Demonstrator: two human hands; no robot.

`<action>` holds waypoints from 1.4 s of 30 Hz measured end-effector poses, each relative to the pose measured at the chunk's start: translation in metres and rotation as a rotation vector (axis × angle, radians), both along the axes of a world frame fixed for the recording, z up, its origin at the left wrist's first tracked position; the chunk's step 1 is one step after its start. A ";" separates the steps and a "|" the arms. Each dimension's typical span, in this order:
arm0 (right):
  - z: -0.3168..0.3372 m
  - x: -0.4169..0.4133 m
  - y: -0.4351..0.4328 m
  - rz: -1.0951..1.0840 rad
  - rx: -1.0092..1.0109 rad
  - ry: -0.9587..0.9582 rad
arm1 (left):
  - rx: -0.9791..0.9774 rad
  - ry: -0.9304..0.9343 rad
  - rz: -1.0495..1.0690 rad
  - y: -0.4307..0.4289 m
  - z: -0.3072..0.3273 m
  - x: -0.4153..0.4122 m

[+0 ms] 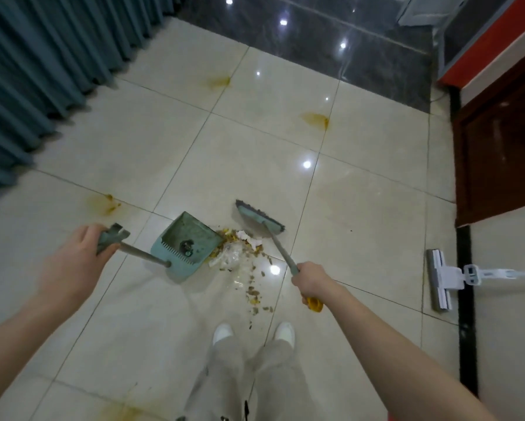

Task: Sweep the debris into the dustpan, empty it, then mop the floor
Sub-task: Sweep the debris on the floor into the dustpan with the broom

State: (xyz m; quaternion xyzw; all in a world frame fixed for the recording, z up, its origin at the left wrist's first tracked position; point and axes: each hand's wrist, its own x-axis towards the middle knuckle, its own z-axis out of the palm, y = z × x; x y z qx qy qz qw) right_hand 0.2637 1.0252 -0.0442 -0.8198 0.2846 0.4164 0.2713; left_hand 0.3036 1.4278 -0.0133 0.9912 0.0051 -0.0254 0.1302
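A teal dustpan (pixel 188 243) stands on the cream tiles, its mouth turned right toward a pile of debris (pixel 240 250): yellow scraps, white paper bits and clear plastic. My left hand (pixel 75 256) grips the dustpan's handle top. My right hand (pixel 311 279) grips the broom shaft near its yellow end. The teal broom head (pixel 259 218) rests on the floor just right of and behind the pile. A trail of small crumbs (pixel 255 294) runs from the pile toward my feet.
A white flat mop (pixel 442 279) lies on the floor at the right. Yellow-brown stains (pixel 104 205) (pixel 317 120) (pixel 220 82) mark the tiles. Teal curtains (pixel 42 71) hang at the left; a dark wooden door (pixel 498 156) stands at the right. My white shoes (pixel 253 332) are below.
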 end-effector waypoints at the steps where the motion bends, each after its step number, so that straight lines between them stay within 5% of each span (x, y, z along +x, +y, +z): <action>1: -0.004 0.010 0.003 0.025 -0.010 -0.009 | 0.000 0.003 0.022 0.004 0.000 -0.005; 12: -0.041 0.004 0.036 0.341 -0.011 0.088 | 0.043 0.057 0.231 0.025 -0.005 -0.085; 20: -0.011 -0.038 -0.052 0.677 -0.057 0.093 | 0.071 0.072 0.413 -0.010 0.005 -0.156; 26: 0.001 -0.002 -0.098 0.753 -0.011 0.007 | 0.149 0.020 0.546 -0.060 0.014 -0.214; 34: -0.027 0.054 -0.038 0.796 0.021 -0.044 | 0.156 -0.008 0.721 -0.120 0.013 -0.253; 42: -0.061 0.021 -0.024 0.888 -0.036 0.021 | 0.160 0.025 0.850 -0.145 0.004 -0.304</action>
